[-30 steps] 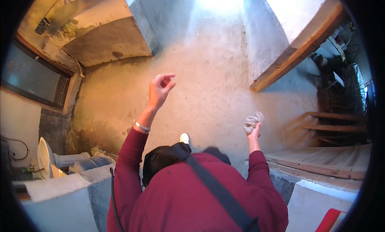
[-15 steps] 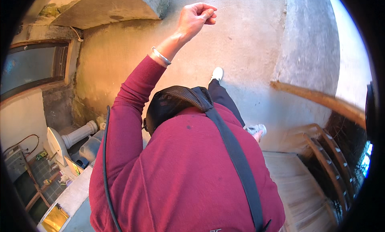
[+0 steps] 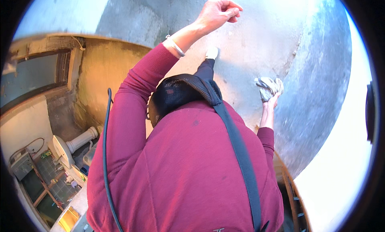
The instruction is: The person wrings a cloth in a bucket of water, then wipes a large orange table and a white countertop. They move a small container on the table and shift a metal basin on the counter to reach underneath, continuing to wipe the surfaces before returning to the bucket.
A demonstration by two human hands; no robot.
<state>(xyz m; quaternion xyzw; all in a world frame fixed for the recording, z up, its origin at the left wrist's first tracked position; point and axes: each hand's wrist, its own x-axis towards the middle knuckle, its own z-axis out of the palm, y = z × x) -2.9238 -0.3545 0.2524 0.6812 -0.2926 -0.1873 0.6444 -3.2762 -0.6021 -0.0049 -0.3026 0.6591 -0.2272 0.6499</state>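
My left hand (image 3: pixel 219 13) is raised at the top middle, well out from the body. Its fingers are curled and the thumb meets them; nothing shows between them. A silver bangle (image 3: pixel 175 46) circles that wrist. To the right, my right hand (image 3: pixel 272 101) grips a crumpled grey-and-white cloth (image 3: pixel 268 87), which bunches out beyond the fingers and partly hides them. The cloth is seen against the grey concrete surface (image 3: pixel 317 71); whether it touches it I cannot tell.
My white shoe (image 3: pixel 211 52) is on the concrete ahead. At left are a wood-framed window (image 3: pixel 36 77) and a white pedestal basin (image 3: pixel 82 139) lying on its side. A dark cable (image 3: pixel 106 151) runs along my left arm. Wooden framing (image 3: pixel 294 196) shows at lower right.
My view has shifted and the left hand now appears farther right. The right hand and its cloth have swung up and outward from beside my body, showing the forearm.
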